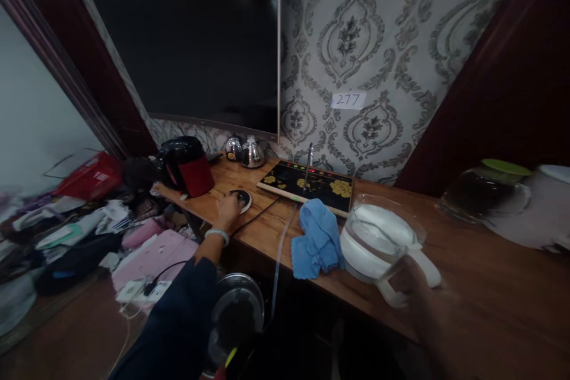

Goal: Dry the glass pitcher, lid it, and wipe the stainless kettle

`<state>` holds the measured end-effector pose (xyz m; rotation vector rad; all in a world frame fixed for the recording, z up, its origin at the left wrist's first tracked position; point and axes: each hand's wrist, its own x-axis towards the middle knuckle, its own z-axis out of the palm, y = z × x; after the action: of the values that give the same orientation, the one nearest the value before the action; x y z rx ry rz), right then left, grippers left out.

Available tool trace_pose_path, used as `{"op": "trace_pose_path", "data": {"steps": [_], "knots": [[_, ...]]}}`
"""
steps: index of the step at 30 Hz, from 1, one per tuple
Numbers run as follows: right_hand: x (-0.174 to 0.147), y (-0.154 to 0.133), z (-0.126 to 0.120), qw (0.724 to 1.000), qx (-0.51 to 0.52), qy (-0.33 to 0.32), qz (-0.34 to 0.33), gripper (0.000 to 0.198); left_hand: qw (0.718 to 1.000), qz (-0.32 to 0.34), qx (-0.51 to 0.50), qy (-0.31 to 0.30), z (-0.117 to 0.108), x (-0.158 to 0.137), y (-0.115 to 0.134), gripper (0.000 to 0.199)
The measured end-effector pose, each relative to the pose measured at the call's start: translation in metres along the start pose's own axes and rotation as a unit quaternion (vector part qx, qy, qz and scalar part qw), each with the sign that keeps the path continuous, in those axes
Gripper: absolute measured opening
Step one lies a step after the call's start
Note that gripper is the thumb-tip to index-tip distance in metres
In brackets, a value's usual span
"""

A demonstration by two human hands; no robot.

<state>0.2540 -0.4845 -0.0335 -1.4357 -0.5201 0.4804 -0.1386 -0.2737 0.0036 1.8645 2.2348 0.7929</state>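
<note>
My left hand [228, 210], with a pale bracelet at its wrist, rests on a small round disc [246, 204] with a black top and white rim. Its fingers bend over the disc, which lies on the wooden counter. My right hand [412, 285] is blurred and dark, at the white handle of a clear jug [363, 252]; the fingers look curled round that handle. The jug stands or hovers at the counter's front edge; blur hides which. A crumpled blue cloth [316, 237] lies just left of it.
Behind the cloth is a black tea stove panel [327, 186] with gold flowers and a metal spout. A red-and-black kettle [196, 172] and two small metal kettles [253, 153] stand left. Glass jar [481, 190] at right. Wooden counter [490, 273]. A clear tube [280, 255] hangs over the edge.
</note>
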Motion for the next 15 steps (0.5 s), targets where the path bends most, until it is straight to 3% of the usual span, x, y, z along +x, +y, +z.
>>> {"op": "trace_pose_path", "data": {"steps": [4, 8, 15], "knots": [[-0.006, -0.016, 0.006, 1.000, 0.009, 0.006, 0.011, 0.044, 0.998, -0.026, -0.063, -0.009, -0.012, -0.004, 0.007, 0.016], [-0.005, -0.017, 0.010, 1.000, 0.022, -0.010, -0.016, 0.053, 0.985, -0.026, -0.170, -0.004, -0.025, -0.025, 0.025, 0.039], [-0.001, -0.018, -0.001, 0.988, 0.003, -0.098, -0.122, 0.049, 0.928, 0.011, -0.372, -0.013, -0.047, -0.066, 0.061, 0.040]]}}
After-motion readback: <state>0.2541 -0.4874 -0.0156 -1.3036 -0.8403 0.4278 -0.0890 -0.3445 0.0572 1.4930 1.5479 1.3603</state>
